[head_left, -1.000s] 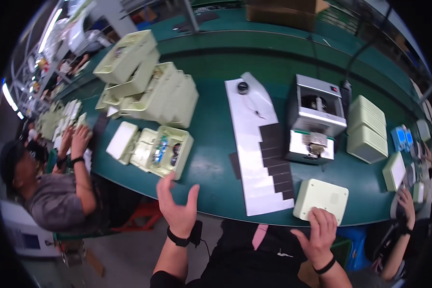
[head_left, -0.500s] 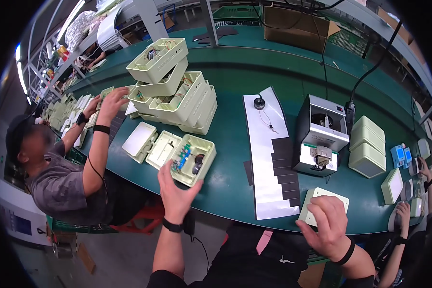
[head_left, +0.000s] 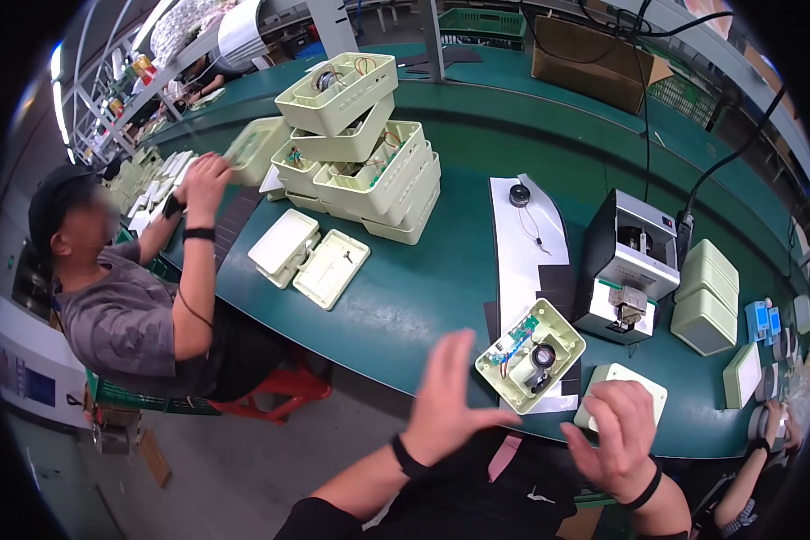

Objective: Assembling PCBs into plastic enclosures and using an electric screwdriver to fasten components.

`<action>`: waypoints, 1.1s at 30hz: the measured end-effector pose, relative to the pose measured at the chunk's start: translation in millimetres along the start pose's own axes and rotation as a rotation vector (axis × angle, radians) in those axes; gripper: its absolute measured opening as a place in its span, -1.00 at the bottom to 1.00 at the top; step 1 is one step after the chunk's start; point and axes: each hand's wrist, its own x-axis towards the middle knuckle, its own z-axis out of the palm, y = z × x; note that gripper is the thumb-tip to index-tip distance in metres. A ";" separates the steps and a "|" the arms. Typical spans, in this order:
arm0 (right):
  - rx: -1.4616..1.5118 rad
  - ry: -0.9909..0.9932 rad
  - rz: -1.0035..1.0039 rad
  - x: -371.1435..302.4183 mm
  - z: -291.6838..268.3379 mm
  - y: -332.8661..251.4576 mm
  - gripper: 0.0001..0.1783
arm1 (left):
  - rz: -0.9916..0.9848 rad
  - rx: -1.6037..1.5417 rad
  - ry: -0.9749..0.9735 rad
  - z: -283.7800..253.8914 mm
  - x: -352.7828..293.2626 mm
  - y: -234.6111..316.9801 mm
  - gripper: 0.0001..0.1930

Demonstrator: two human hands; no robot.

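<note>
An open pale green plastic housing (head_left: 572, 343) lies tilted over the lower part of the white sheet, with a green circuit board, wires and a round black speaker (head_left: 543, 357) inside. Just left of it is my left hand (head_left: 443, 400), open, fingers stretched up and thumb pointing toward the housing's near corner. Nothing shows in that hand. My right hand (head_left: 617, 435), fingers bent and parted from the thumb, hovers over or rests on the near edge of a pale green square cover (head_left: 634, 376); contact is unclear. I see nothing in its grasp.
A grey-black machine (head_left: 628, 266) stands behind the cover, beside stacked pale green boxes (head_left: 706, 315). Stacked open housings (head_left: 369, 193) rise at the back left, near an empty shell (head_left: 333, 270). A co-worker (head_left: 135, 297) at left handles another housing; another person's hands show at far right.
My left hand has moved right, and the housing with the circuit board now lies near my right hand, with the left off it. The co-worker has lifted a housing. The view has shifted.
</note>
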 end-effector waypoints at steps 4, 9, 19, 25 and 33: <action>-0.061 -0.022 0.080 -15.8 -15.6 7.4 -0.45 | -0.160 0.286 0.271 -65.5 44.2 -97.3 -0.17; 0.009 -0.014 0.048 -3.3 -9.8 5.1 -0.47 | -0.169 0.725 0.270 -106.2 53.7 -186.4 -0.26; 0.127 -0.039 -0.034 21.6 5.2 -12.6 -0.46 | -0.358 0.467 0.025 -124.0 33.5 -146.2 -0.39; 0.499 -0.117 0.236 37.1 24.2 -18.9 -0.52 | -0.266 0.215 0.057 -99.6 4.9 -76.6 -0.30; 0.647 -0.107 0.205 50.7 33.2 -12.6 -0.60 | 0.009 -0.009 0.037 -61.5 -9.0 9.0 -0.22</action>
